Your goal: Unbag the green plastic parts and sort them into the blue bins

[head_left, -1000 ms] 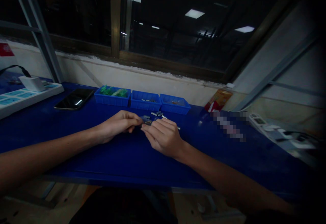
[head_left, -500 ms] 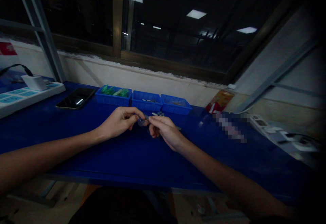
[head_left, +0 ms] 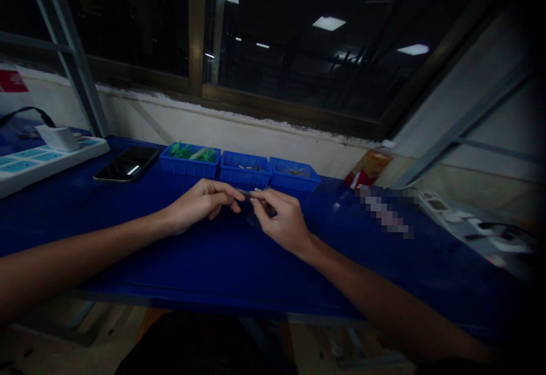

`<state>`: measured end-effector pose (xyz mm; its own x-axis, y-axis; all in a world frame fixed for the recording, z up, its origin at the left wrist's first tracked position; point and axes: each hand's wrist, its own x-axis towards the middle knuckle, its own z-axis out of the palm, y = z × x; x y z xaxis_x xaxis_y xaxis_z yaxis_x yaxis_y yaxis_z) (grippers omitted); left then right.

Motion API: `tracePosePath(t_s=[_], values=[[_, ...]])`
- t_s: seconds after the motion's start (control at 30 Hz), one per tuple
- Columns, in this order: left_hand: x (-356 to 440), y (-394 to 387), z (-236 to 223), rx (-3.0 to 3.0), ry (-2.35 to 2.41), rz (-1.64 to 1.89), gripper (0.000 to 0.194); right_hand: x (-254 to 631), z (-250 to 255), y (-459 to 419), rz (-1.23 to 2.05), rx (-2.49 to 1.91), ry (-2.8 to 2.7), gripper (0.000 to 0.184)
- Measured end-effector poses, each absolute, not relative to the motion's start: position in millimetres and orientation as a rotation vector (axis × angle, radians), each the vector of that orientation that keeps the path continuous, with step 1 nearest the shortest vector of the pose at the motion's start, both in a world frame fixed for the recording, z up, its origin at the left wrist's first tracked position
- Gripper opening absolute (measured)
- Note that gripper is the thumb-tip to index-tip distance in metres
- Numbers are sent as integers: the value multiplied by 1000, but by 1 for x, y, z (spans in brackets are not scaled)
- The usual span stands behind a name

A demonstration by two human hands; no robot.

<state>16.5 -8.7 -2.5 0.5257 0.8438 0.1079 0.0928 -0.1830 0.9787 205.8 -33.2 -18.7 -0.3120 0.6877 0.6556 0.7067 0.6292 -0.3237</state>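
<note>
Above the blue table (head_left: 205, 267), my two hands meet just in front of the bins. My right hand (head_left: 284, 219) is closed, thumb and forefinger pinching a small clear plastic bag (head_left: 255, 221); its faint film hangs below the fingers. A thin dark edge shows between the hands, too small to make out. My left hand (head_left: 209, 201) has its fingers loosely stretched towards that edge, the fingertips at or beside it. Small metal pieces (head_left: 257, 189) lie behind the right fingers, mostly hidden.
Three blue bins line the wall: the left bin (head_left: 190, 168) with green plastic packets, the middle bin (head_left: 245, 177) and right bin (head_left: 294, 182) with small pieces. A phone (head_left: 127, 164) and power strip (head_left: 38, 161) lie left. An orange-red packet (head_left: 370, 169) and another strip (head_left: 464, 224) are right.
The clear film stretched between my hands has dropped below the right fingers. My left fingers have loosened and straightened; my right hand has turned slightly, its fingers more curled.
</note>
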Motion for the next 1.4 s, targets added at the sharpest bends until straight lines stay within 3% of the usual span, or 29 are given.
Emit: tracePosePath(t_s=[0.07, 0.2, 0.33, 0.7, 0.9, 1.23, 1.4], values=[[16, -7, -3, 1502, 763, 843, 23, 208, -19, -32, -109, -1059, -2074, 22], [16, -5, -5, 1318, 741, 787, 43, 211, -19, -32, -318, -1018, -2200, 26], [18, -5, -9, 1383, 756, 782, 28, 210, -17, -36, -417, -990, -2313, 28], [16, 0, -12, 1653, 875, 982, 16, 203, -12, -38, 111, -1086, -2131, 23], [13, 5, -12, 1831, 913, 1206, 9, 201, -12, -38, 226, -1131, -2052, 16], [13, 1, -7, 1547, 801, 1072, 19, 200, -14, -35, 242, -1148, -2084, 15], [15, -1, -7, 1594, 773, 1083, 11, 201, -14, -35, 255, -1149, -2112, 16]])
